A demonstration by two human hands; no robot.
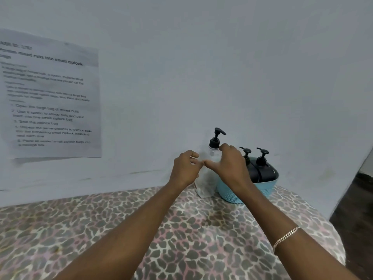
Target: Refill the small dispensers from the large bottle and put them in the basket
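The large bottle, clear with a black pump, stands upright just left of the basket, its long axis vertical, close against the wall behind. Both hands are at it. The left hand comes to its far side from the basket with fingers curled. The right hand reaches across the basket's near-left rim, fingers bent over the bottle's shoulder and thumb stretched toward the left hand. Whether either hand actually grips the bottle cannot be told. The bottle lies directly beyond both hands, about equally near each.

By count: one large bottle, and two small dark dispensers standing inside the single turquoise basket. Left of the basket, the table wears a leopard-print cloth. Far left of the basket, one printed sheet hangs on the wall.
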